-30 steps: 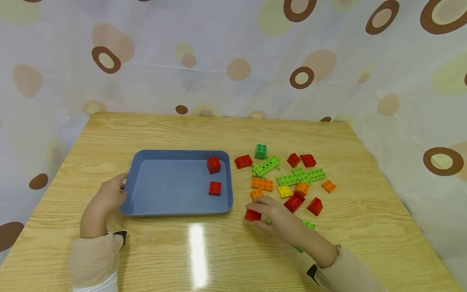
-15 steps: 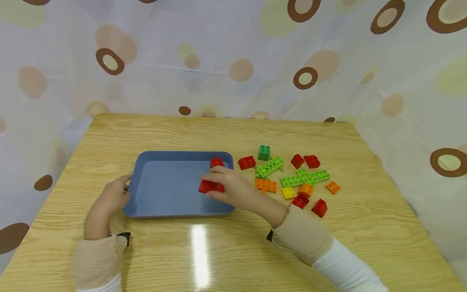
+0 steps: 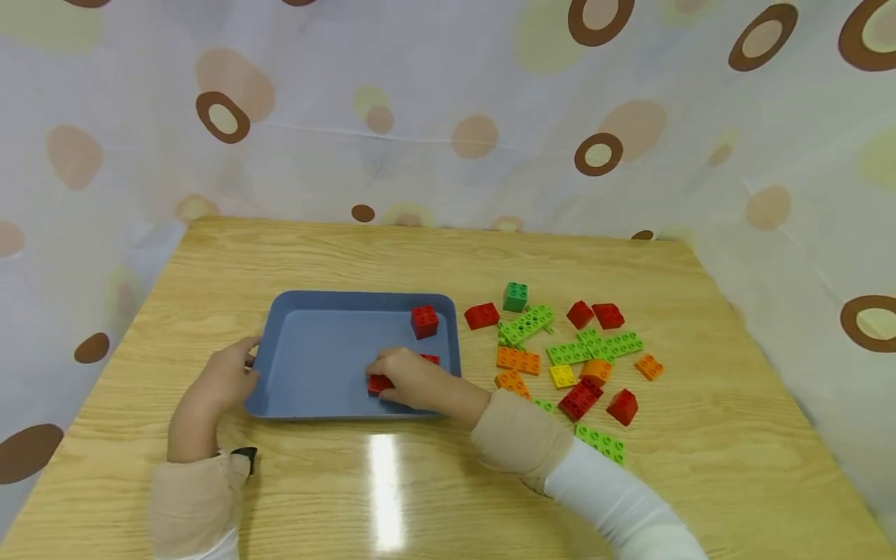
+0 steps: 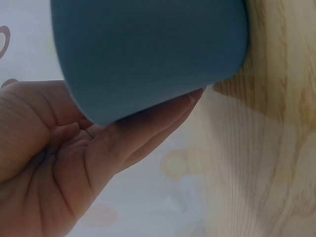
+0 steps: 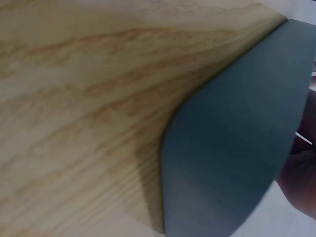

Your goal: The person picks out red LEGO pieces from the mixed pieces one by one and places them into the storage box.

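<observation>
My left hand (image 3: 225,379) grips the left wall of a shallow blue-grey tray (image 3: 318,358); in the left wrist view its fingers lie along the tray's outer wall (image 4: 153,54). Inside the tray, my right hand (image 3: 414,379) holds a red toy brick (image 3: 379,384) low over the floor, fingers partly covering it. Whether that brick touches the floor I cannot tell. Another red brick (image 3: 424,321) sits at the tray's back right, and a flat red one (image 3: 430,359) shows partly behind the right hand. The right wrist view has mostly tray wall (image 5: 227,133), hiding much of the hand.
Loose bricks lie right of the tray: a curved red one (image 3: 482,316), a dark green one (image 3: 515,296), light green plates (image 3: 609,344), an orange brick (image 3: 519,360), a yellow one (image 3: 562,376) and several more. A patterned cloth (image 3: 420,117) hangs behind the wooden table (image 3: 315,482).
My right hand has picked up a red brick from the loose pile and carried it left into the tray, lowering it. The left hand stays at the tray's left side.
</observation>
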The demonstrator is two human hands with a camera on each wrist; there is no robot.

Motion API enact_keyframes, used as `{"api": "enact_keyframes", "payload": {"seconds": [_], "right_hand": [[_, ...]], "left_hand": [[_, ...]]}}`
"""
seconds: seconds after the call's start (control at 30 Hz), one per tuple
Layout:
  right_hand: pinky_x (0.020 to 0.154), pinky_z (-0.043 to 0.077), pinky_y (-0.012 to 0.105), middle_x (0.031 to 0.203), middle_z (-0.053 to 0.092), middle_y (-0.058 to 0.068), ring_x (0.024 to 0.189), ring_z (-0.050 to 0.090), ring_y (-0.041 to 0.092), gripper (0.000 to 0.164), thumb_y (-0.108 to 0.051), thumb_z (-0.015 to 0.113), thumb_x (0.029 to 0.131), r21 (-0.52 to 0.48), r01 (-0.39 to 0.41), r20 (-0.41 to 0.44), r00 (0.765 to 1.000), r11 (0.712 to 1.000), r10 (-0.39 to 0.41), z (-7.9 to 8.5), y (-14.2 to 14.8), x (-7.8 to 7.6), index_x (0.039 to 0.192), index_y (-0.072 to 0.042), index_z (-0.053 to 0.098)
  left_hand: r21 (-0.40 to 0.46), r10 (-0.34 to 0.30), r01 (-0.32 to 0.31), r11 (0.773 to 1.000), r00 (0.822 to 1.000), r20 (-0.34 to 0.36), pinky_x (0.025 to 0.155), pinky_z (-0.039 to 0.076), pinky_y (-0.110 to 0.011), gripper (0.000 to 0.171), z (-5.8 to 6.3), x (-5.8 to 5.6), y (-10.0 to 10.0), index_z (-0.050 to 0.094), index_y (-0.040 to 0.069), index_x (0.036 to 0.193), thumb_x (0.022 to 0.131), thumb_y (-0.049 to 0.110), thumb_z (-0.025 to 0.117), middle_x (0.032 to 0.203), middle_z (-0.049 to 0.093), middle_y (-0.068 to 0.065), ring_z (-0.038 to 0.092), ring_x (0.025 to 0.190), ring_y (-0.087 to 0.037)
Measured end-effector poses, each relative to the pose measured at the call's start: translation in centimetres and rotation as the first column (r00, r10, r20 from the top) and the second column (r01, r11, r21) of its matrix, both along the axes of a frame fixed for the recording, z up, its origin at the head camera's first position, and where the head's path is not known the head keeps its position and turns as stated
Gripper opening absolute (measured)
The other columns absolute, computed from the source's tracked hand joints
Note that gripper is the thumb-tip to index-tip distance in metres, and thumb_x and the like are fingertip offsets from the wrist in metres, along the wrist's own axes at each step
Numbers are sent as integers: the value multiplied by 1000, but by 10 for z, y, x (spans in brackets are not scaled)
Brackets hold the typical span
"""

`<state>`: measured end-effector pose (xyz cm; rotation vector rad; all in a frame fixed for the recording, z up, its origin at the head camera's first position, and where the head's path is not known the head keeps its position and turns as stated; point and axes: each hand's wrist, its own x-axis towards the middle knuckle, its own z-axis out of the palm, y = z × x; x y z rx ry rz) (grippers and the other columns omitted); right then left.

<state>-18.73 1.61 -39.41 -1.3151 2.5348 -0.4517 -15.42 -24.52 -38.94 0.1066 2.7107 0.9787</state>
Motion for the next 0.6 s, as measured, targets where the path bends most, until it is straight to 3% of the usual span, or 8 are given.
{"api": "enact_keyframes", "payload": {"seconds": [0.43,0.6], "right_hand": [[77,40,15,106,57,9,95,51,14,41,-13,66,76,43,50,13,999,998,-51,-6,-1,1,114,-6,55],[82,41,18,113,56,10,103,49,17,44,-18,65,78,8,74,25,997,997,-74,5,5,-2,117,-4,53]], "left_hand": [[-14,-4,4,1000,1000,-5,68,48,-46,52,0,0,-1,22,-19,126,80,-7,42,106,46,-43,49,93,-47],[-19,-2,2,1000,1000,-9,68,48,-45,52,-1,0,-1,22,-19,126,80,-7,42,105,47,-42,50,92,-46]]}}
